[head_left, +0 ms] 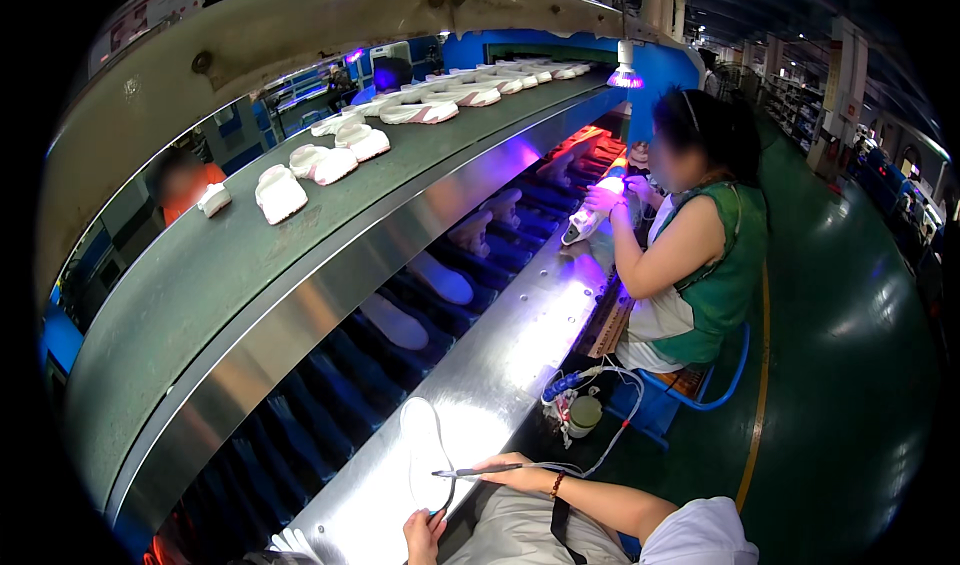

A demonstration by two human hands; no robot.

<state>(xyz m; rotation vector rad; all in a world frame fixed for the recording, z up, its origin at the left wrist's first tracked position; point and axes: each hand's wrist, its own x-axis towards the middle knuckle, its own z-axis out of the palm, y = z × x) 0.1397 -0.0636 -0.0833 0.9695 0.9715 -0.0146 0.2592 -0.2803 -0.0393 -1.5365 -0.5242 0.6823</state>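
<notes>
A white shoe bottom (424,447) with a dark edge along its near right side lies on the bright metal ledge in front of me. My left hand (424,539) pinches its near end between thumb and fingers. A slim dark pen-like tool (478,472) is gripped in my right hand (518,473). Its tip is over the middle of the shoe bottom; whether it touches cannot be made out. From the tool's back end a thin clear tube (600,457) runs off to the right.
Shoe soles (280,193) stand along a green conveyor belt (200,275). Below it, a lower rack carries shoes (395,322). A co-worker in a green vest (735,255) sits farther along the metal ledge (500,350), handling a shoe under a lamp (625,69). A container (583,417) hangs beside the ledge.
</notes>
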